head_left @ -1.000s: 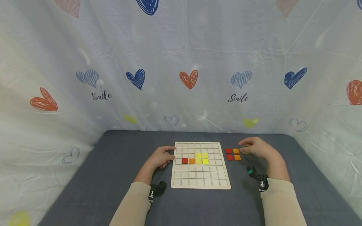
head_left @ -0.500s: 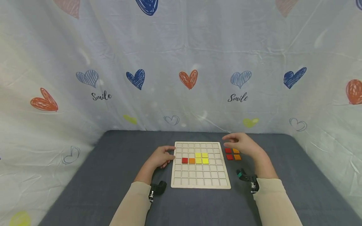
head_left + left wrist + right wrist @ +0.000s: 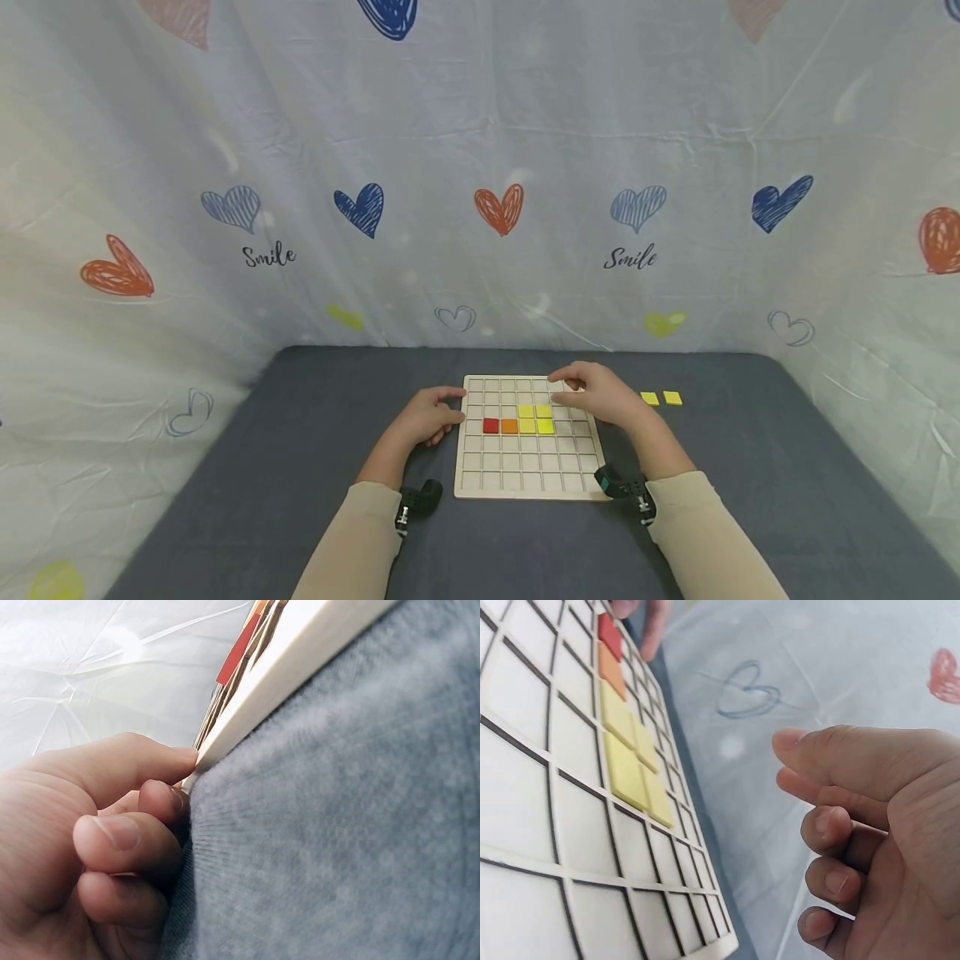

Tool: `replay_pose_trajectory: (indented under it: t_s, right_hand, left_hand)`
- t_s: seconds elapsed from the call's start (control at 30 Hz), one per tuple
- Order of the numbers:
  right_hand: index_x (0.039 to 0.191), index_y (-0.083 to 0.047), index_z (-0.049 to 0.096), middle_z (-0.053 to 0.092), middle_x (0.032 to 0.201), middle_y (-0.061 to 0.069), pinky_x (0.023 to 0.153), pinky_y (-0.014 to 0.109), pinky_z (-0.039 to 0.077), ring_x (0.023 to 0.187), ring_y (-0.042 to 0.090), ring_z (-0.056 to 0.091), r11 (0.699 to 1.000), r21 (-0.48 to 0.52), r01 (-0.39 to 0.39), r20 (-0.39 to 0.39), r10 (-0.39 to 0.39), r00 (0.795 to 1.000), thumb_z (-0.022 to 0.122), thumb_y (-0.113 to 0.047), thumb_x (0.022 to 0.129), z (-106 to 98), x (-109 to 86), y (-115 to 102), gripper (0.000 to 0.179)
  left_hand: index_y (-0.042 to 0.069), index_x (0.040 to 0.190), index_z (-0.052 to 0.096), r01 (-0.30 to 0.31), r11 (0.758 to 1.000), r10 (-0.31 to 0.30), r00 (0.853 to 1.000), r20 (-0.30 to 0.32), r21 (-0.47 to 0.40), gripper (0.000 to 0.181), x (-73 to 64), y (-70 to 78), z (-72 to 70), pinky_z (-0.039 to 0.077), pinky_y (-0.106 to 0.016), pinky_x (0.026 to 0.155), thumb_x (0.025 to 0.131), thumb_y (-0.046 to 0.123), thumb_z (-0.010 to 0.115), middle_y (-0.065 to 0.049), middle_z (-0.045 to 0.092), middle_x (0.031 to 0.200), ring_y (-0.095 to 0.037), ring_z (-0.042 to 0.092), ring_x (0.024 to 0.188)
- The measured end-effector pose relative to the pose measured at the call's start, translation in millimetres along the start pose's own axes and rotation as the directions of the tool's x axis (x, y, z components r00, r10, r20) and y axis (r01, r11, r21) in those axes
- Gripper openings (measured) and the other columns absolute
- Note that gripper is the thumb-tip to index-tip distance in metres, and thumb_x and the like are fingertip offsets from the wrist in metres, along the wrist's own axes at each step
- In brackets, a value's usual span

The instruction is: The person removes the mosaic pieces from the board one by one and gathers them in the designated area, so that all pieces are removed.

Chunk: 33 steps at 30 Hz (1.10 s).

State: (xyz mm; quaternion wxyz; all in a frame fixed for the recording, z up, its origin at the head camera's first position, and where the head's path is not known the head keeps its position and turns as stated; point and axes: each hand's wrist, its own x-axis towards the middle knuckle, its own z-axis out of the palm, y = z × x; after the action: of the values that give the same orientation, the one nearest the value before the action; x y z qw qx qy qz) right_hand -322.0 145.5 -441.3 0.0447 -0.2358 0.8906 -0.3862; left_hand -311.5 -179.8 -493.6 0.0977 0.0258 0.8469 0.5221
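A pale wooden grid board (image 3: 510,462) lies on the table, holding one red tile (image 3: 491,426), one orange tile (image 3: 509,426) and a block of yellow tiles (image 3: 536,420). At its left edge, my left hand (image 3: 422,417) touches the wood with thumb and forefinger spread apart. The left wrist view shows a fingertip against the board's side (image 3: 225,739), the other fingers curled loosely below. Over the board's upper right part hovers my right hand (image 3: 600,396), thumb and forefinger extended. Nothing shows between them in the right wrist view, where the yellow tiles (image 3: 626,769) lie left of the fingertips.
Two loose yellow tiles (image 3: 661,398) lie on the dark grey tablecloth (image 3: 540,546) right of the board. A bit of red tile (image 3: 606,422) shows beneath the right hand, which hides other loose tiles. A white curtain (image 3: 420,275) printed with hearts hangs behind the table.
My right hand has moved left from above the loose tiles to over the board, uncovering two yellow tiles and covering the loose red and orange ones. The left hand stays put.
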Motion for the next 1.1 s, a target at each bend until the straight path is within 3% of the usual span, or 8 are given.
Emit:
replay_pose_trajectory:
  t_s: [0.17, 0.33, 0.47, 0.57, 0.73, 1.1]
  right_hand:
    - [0.128, -0.002, 0.071, 0.040, 0.080, 0.002, 0.065, 0.036, 0.032, 0.071, 0.017, 0.037, 1.000, -0.020, 0.013, 0.034, -0.013, 0.999, 0.075, -0.019, 0.096, 12.1, 3.4, -0.8, 0.036]
    - [0.130, -0.002, 0.070, 0.039, 0.070, 0.000, 0.062, 0.032, 0.032, 0.060, 0.014, 0.030, 0.999, -0.037, 0.000, 0.096, 0.004, 0.995, 0.073, -0.018, 0.097, 24.5, 7.5, -0.9, 0.037]
    - [0.131, -0.001, 0.069, 0.056, 0.083, -0.001, 0.063, 0.030, 0.037, 0.062, 0.013, 0.040, 0.998, -0.068, -0.010, 0.127, 0.019, 0.992, 0.072, -0.014, 0.098, 33.8, 9.3, -0.5, 0.036]
    - [0.131, -0.003, 0.070, 0.062, 0.096, 0.000, 0.065, 0.031, 0.039, 0.069, 0.014, 0.046, 0.996, -0.092, -0.023, 0.125, 0.035, 0.992, 0.071, -0.014, 0.098, 39.4, 8.8, 0.6, 0.034]
    - [0.128, -0.005, 0.072, 0.054, 0.080, 0.000, 0.065, 0.034, 0.034, 0.067, 0.015, 0.039, 0.992, -0.124, -0.020, 0.104, 0.033, 0.994, 0.068, -0.011, 0.099, 44.3, 9.0, 2.5, 0.030]
    - [0.118, -0.007, 0.077, 0.041, 0.070, 0.000, 0.063, 0.033, 0.034, 0.061, 0.013, 0.033, 0.991, -0.130, -0.021, -0.002, 0.021, 1.000, 0.076, -0.012, 0.093, 50.8, 12.5, -2.1, 0.025]
  left_hand:
    - [0.013, 0.143, 0.062, 0.001, 1.000, -0.001, 1.000, -0.002, 0.001, 0.050, 0.8, -0.7, 0.0, 0.034, -0.029, 0.039, 0.094, 0.012, 0.074, -0.004, 0.055, 0.058, -0.013, 0.040, 0.037]
    - [0.013, 0.143, 0.061, 0.003, 1.000, -0.003, 1.000, -0.003, 0.001, 0.050, 1.4, -0.1, -0.2, 0.034, -0.029, 0.039, 0.094, 0.012, 0.074, -0.004, 0.055, 0.058, -0.013, 0.040, 0.037]
    - [0.012, 0.143, 0.061, 0.003, 1.000, -0.003, 1.000, 0.000, 0.003, 0.050, 1.8, -0.1, 0.0, 0.034, -0.029, 0.039, 0.094, 0.012, 0.074, -0.004, 0.055, 0.058, -0.013, 0.040, 0.037]
    - [0.013, 0.143, 0.061, 0.006, 1.000, -0.006, 1.000, 0.002, 0.007, 0.050, 1.8, -0.2, 0.4, 0.034, -0.029, 0.039, 0.094, 0.012, 0.074, -0.004, 0.055, 0.058, -0.013, 0.040, 0.037]
    - [0.012, 0.143, 0.061, 0.009, 1.000, -0.009, 1.000, 0.004, 0.012, 0.051, 1.1, -0.6, 1.1, 0.035, -0.029, 0.039, 0.094, 0.012, 0.074, -0.004, 0.055, 0.058, -0.013, 0.040, 0.037]
    - [0.010, 0.142, 0.061, -0.020, 1.000, 0.020, 1.000, 0.005, 0.012, 0.051, 1.6, -1.5, 0.3, 0.035, -0.029, 0.040, 0.093, 0.011, 0.073, -0.004, 0.056, 0.059, -0.013, 0.040, 0.037]
